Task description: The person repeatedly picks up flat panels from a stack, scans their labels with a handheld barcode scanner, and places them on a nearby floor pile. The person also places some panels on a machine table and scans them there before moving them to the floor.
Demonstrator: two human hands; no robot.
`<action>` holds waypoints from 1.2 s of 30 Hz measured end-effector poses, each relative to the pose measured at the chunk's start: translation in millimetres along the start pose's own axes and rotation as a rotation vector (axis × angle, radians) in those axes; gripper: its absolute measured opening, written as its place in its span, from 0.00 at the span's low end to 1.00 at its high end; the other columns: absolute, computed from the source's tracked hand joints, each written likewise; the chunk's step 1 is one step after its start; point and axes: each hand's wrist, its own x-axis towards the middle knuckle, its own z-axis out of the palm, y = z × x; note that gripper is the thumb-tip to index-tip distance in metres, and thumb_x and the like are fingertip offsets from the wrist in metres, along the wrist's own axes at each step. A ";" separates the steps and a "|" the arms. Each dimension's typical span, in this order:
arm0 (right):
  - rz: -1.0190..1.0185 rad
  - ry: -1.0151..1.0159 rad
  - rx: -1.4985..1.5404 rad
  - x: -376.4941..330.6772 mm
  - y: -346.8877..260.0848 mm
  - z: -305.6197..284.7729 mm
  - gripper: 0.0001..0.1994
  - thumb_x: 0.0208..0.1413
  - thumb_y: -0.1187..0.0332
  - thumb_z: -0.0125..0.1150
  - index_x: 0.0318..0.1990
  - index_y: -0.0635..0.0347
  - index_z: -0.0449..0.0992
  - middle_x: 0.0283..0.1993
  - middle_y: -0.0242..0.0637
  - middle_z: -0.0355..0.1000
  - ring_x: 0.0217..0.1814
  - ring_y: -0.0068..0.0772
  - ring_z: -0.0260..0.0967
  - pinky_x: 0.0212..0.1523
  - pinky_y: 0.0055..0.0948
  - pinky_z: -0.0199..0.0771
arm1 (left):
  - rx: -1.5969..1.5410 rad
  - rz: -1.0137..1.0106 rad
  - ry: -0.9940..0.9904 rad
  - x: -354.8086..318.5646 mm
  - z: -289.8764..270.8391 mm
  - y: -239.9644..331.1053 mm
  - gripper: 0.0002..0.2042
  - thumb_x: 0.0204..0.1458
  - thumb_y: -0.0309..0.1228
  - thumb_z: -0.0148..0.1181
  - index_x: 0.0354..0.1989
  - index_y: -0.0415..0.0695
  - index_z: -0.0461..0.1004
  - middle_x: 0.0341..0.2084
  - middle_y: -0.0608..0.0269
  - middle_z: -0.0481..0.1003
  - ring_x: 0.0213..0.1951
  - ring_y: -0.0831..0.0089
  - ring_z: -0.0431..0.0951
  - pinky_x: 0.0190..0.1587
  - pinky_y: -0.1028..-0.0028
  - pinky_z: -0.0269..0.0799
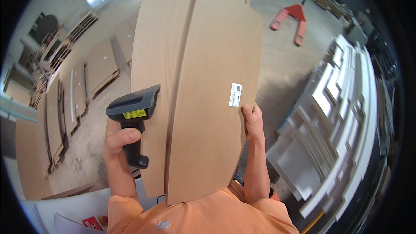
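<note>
A large light-wood panel (212,60) is held up lengthwise in front of my body, its lower end close to my orange shirt. A long dark groove or step runs down it. My right hand (254,119) grips its right edge, thumb on the face and other fingers hidden behind. Just above that thumb is a white printed label (235,95). My left hand (119,141) is closed around the handle of a black handheld barcode scanner (134,104) with a yellow sticker, at the panel's left edge. Whether its hidden fingers also support the panel, I cannot tell.
Stacks of white and grey boards (333,125) stand to my right. Brown panels (102,65) lie in rows on the floor at left. A red pallet jack (294,17) is at the far right. A white surface (78,208) lies at lower left.
</note>
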 end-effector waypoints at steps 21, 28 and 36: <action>0.370 -0.554 0.050 458.3 249.8 152.9 0.26 0.63 0.58 0.65 0.61 0.68 0.69 0.55 0.40 0.75 0.53 0.31 0.74 0.57 0.31 0.74 | 0.122 0.173 1.193 -4.4 -108.1 -89.8 0.42 0.30 0.41 0.72 0.58 0.34 0.67 0.37 0.58 0.75 0.33 0.72 0.75 0.35 0.76 0.70; 0.530 -0.504 -0.092 500.4 364.7 89.2 0.26 0.67 0.55 0.58 0.62 0.69 0.69 0.60 0.41 0.72 0.60 0.33 0.71 0.61 0.32 0.72 | 0.218 -0.015 1.347 -55.9 -84.8 -166.2 0.40 0.36 0.44 0.72 0.58 0.33 0.67 0.37 0.60 0.76 0.31 0.75 0.75 0.29 0.80 0.69; 0.694 -0.532 -0.160 594.6 377.3 102.6 0.25 0.72 0.52 0.47 0.65 0.63 0.67 0.64 0.39 0.70 0.63 0.35 0.70 0.63 0.35 0.71 | 0.350 -0.067 1.625 -29.6 -37.8 -168.9 0.37 0.37 0.50 0.70 0.52 0.35 0.70 0.27 0.62 0.74 0.25 0.76 0.72 0.24 0.80 0.65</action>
